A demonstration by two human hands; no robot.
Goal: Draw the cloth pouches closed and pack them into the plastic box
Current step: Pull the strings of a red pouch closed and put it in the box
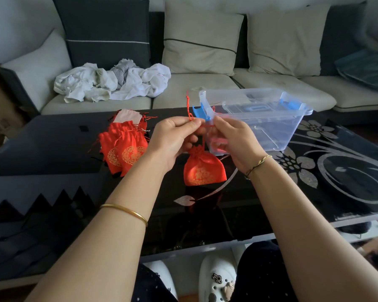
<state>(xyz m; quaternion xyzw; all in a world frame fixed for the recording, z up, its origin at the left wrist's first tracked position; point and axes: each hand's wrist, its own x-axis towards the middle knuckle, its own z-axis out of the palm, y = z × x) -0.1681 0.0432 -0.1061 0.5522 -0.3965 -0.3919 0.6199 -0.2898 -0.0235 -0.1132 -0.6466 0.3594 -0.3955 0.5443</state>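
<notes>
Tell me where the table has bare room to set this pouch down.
Bare table left of the pile, and right of the box. Crowded between pile and box, where left hand and right hand pinch the cord of the pouch.

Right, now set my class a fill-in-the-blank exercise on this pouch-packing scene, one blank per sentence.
1. The left hand and the right hand both pinch the red ____ of one pouch.
2. The pile of other pouches lies to that pouch's ____.
3. The clear plastic box has latches coloured ____.
4. The white cloth heap lies on the ____.
Missing words: drawstring; left; blue; sofa.
</notes>
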